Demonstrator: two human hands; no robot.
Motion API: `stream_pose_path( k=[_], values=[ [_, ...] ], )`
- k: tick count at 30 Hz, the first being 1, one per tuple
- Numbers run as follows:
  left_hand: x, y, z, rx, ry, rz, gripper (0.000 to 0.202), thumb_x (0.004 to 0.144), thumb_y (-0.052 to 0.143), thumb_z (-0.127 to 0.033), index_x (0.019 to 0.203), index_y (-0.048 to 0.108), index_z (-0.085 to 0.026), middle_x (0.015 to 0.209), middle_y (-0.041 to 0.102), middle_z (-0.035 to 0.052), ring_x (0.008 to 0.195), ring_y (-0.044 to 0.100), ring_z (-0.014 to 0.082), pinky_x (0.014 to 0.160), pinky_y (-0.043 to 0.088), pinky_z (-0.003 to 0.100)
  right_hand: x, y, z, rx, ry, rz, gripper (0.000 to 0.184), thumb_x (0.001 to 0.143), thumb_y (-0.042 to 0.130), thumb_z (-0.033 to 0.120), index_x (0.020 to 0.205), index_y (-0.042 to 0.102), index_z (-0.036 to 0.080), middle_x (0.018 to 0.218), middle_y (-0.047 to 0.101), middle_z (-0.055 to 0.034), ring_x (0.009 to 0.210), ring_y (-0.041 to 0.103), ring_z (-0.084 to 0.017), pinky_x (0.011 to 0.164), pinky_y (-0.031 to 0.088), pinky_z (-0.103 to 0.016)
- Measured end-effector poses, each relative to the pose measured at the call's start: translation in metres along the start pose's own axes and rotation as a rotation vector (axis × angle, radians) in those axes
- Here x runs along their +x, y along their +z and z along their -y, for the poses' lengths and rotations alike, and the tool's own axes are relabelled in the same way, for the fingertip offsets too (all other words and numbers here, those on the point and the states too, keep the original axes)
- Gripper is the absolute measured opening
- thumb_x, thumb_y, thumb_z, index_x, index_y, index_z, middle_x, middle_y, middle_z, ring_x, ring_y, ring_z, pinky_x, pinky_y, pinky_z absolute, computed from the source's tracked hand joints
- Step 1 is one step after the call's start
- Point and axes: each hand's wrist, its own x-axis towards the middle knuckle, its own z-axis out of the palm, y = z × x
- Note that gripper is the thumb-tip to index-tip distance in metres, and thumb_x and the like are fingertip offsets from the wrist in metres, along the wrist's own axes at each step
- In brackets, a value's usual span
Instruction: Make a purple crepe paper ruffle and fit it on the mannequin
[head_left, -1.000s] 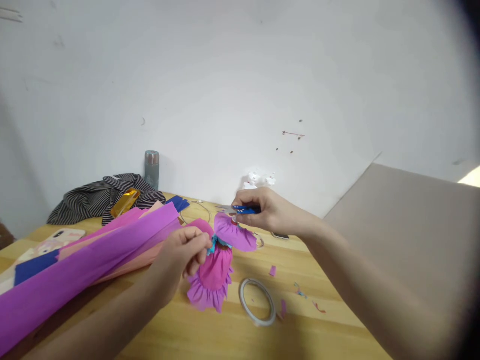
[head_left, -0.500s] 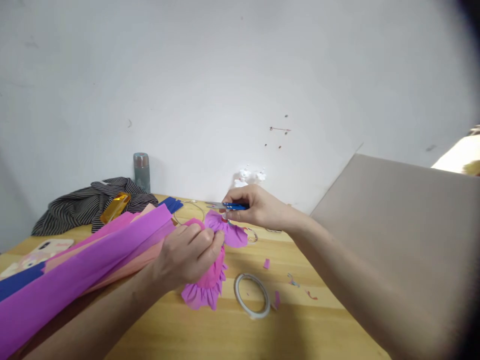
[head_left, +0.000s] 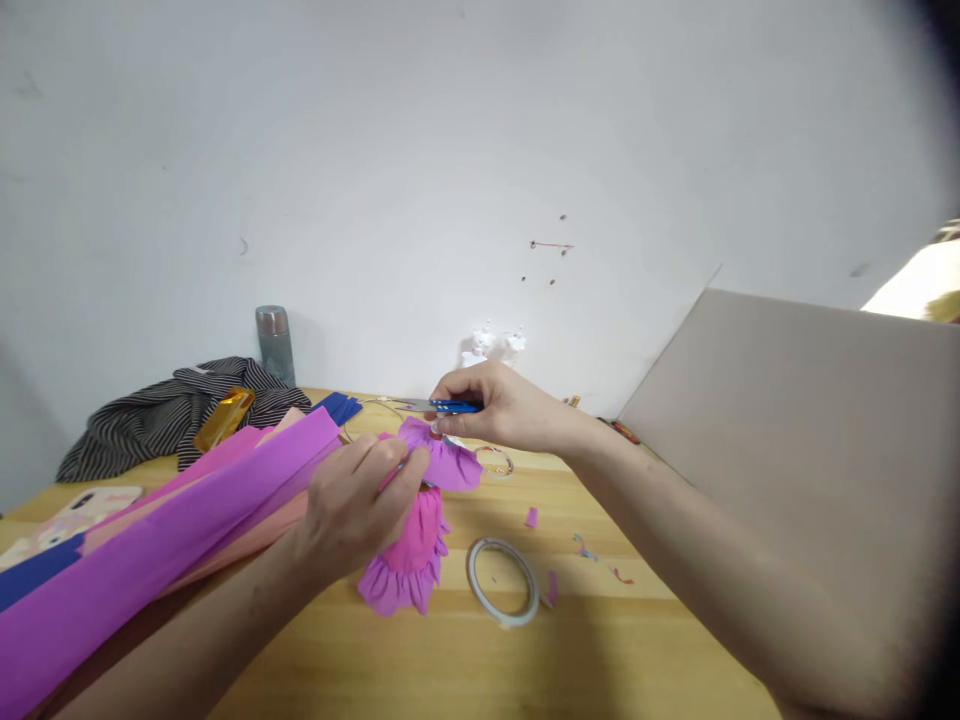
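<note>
My left hand [head_left: 367, 495] is closed in a pinch on a ruffled crepe-paper piece [head_left: 421, 535], hot pink with purple frilled edges. Its purple upper flap [head_left: 450, 465] spreads out to the right of my fingers. Just above this flap, my right hand [head_left: 495, 405] is closed around blue-handled thread snips [head_left: 457, 407], their metal blades pointing left. A small red and white bit shows under my right thumb, too small to name. My left fingertips partly hide the middle of the paper piece.
Long purple, pink, peach and blue crepe sheets [head_left: 202, 510] lie at left, near a phone [head_left: 97, 500], striped cloth [head_left: 150, 420] and flask [head_left: 275, 345]. A tape roll [head_left: 472, 580] and paper scraps lie in front. A grey panel [head_left: 810, 450] stands at right.
The view has shifted slightly. Both hands appear a little further left, still holding the crepe-paper piece and the snips. My left fingertips have shifted, showing more of the paper's middle.
</note>
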Motion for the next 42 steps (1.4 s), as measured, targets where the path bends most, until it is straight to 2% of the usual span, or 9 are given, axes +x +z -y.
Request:
stream_pose_path(
  k=[6,10,13,17,25,30,34,42],
  values=[
    [-0.007,0.002,-0.001,-0.029,0.027,-0.022,0.023,0.084,0.061,-0.005,0.104,0.063,-0.013,0.082,0.062,0.0043,0.064,0.049,0.0124,0.056,0.039,0.027,0.000,0.001,0.000,-0.001,-0.004,0.007,0.007,0.077,0.066,0.020,0.075,0.067,0.013,0.064,0.061,0.0010,0.059,0.051,-0.010,0.056,0.038,-0.025],
    [-0.008,0.002,-0.003,-0.038,0.058,-0.006,0.016,0.088,0.058,-0.007,0.101,0.063,-0.014,0.079,0.062,0.0024,0.061,0.047,0.0105,0.053,0.036,0.026,0.001,0.000,0.000,-0.016,-0.013,0.008,0.008,0.078,0.065,0.021,0.075,0.066,0.013,0.064,0.061,0.0010,0.059,0.051,-0.010,0.055,0.038,-0.025],
    [-0.003,0.000,-0.006,-0.085,0.023,0.008,0.013,0.088,0.055,-0.005,0.097,0.062,-0.014,0.075,0.060,0.0014,0.058,0.047,0.0100,0.052,0.038,0.026,0.002,0.000,0.001,-0.042,-0.020,0.009,0.007,0.077,0.065,0.019,0.073,0.066,0.013,0.063,0.059,0.0018,0.058,0.049,-0.010,0.054,0.036,-0.024],
    [0.004,-0.002,-0.010,-0.149,-0.028,0.029,0.016,0.086,0.052,-0.002,0.091,0.058,-0.015,0.073,0.058,0.0011,0.064,0.054,0.0123,0.059,0.046,0.026,0.002,0.000,0.001,-0.060,-0.031,0.006,0.007,0.077,0.064,0.019,0.073,0.065,0.014,0.062,0.058,0.0024,0.058,0.049,-0.010,0.054,0.035,-0.024],
    [0.008,-0.002,-0.015,-0.249,-0.116,0.008,0.009,0.085,0.060,-0.009,0.085,0.056,-0.017,0.075,0.058,0.0015,0.067,0.055,0.0132,0.060,0.048,0.026,0.002,0.001,0.002,-0.085,-0.029,-0.008,0.004,0.077,0.064,0.014,0.074,0.065,0.014,0.063,0.060,0.0021,0.060,0.050,-0.010,0.055,0.035,-0.024],
    [-0.003,-0.004,-0.009,-0.228,-0.108,-0.016,0.014,0.083,0.067,-0.012,0.094,0.059,-0.015,0.078,0.062,0.0030,0.069,0.057,0.0138,0.062,0.050,0.027,0.001,0.000,0.002,-0.100,-0.028,-0.004,0.004,0.077,0.064,0.014,0.075,0.066,0.013,0.065,0.062,0.0010,0.061,0.051,-0.010,0.055,0.036,-0.024],
    [-0.010,-0.004,-0.001,-0.154,-0.105,0.002,0.021,0.083,0.063,-0.008,0.102,0.060,-0.015,0.082,0.064,0.0040,0.070,0.060,0.0144,0.064,0.051,0.027,0.002,0.001,0.002,-0.087,-0.034,-0.002,0.005,0.077,0.064,0.016,0.073,0.067,0.014,0.066,0.064,0.0005,0.061,0.053,-0.010,0.056,0.037,-0.024],
    [-0.008,-0.002,0.004,-0.146,-0.063,0.021,0.019,0.083,0.056,-0.002,0.096,0.061,-0.016,0.080,0.063,0.0043,0.066,0.056,0.0128,0.061,0.046,0.026,0.002,0.000,0.000,-0.074,-0.044,0.010,0.006,0.078,0.064,0.017,0.075,0.068,0.013,0.068,0.066,-0.0003,0.060,0.053,-0.010,0.055,0.038,-0.023]
  ],
)
